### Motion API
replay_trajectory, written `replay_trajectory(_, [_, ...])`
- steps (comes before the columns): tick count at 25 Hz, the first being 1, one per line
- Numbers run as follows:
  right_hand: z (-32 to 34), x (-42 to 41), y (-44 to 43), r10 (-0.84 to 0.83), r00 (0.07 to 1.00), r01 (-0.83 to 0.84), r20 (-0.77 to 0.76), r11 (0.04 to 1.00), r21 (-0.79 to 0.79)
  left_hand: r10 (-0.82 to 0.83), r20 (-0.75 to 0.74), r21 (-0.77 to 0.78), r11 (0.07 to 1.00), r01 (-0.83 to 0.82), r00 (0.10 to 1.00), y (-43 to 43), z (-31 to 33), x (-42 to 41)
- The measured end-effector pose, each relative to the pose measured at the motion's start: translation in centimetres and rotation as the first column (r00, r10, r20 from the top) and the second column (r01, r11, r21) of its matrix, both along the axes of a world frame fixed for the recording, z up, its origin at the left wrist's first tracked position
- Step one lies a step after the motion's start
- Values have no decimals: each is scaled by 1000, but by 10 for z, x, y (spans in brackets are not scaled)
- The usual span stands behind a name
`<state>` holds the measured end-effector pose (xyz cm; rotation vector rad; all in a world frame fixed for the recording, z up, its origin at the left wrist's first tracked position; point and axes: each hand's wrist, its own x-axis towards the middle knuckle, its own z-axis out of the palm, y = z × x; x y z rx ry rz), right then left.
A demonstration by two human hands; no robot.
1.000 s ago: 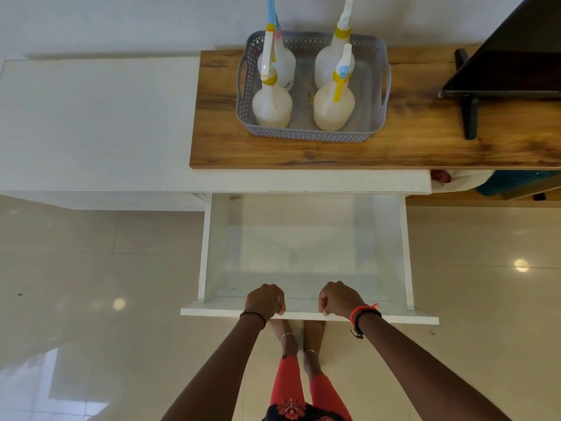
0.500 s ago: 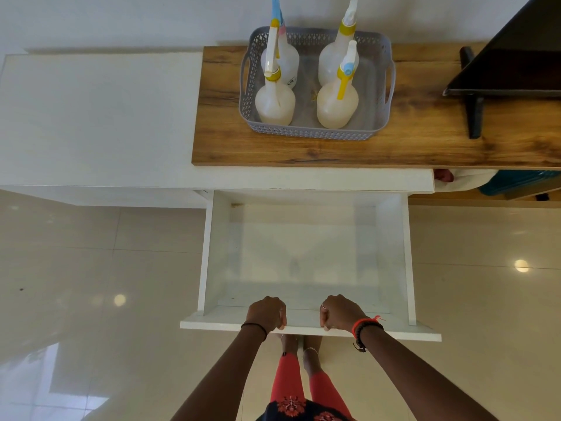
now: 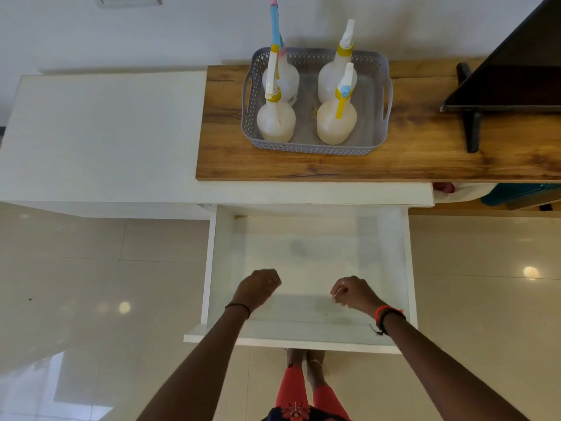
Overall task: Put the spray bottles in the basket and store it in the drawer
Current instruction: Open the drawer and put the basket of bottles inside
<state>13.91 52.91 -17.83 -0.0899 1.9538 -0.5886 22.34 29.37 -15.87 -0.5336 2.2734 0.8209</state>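
A grey perforated basket stands on the wooden top and holds several upright spray bottles, among them one at the front left and one at the front right. Below it a white drawer is pulled out, with nothing inside. My left hand and my right hand hover over the drawer's front part. Their fingers are loosely curled, they hold nothing, and they are off the drawer's front edge.
A dark flat screen on a black stand occupies the right end of the wooden top. A white cabinet top stretches to the left. Glossy floor tiles lie on both sides of the drawer. My feet are under the drawer front.
Both hands have let go of the drawer's front edge and moved up and apart over the drawer. The drawer has come out a little further.
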Motion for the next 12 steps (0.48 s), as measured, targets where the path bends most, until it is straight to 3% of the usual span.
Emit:
replay_trajectory(2, [17,-37,-1,-263,964,260,-31,962,-81,120,-190,11,993,-120,974,-23,14,-28])
replay_trajectory(5, [48,-98,-4,-558,828,536,-55,816,-214,294,-421,62,953,-296,858,-60,35,-74])
replay_trajectory(9, [88,-179,-6,-775,629,710,-62,605,-359,432,-630,104,870,-482,645,-105,54,-139])
replay_trajectory(12, [101,-236,-11,-847,499,739,-181,525,-423,468,-680,136,837,-530,565,-134,65,-193])
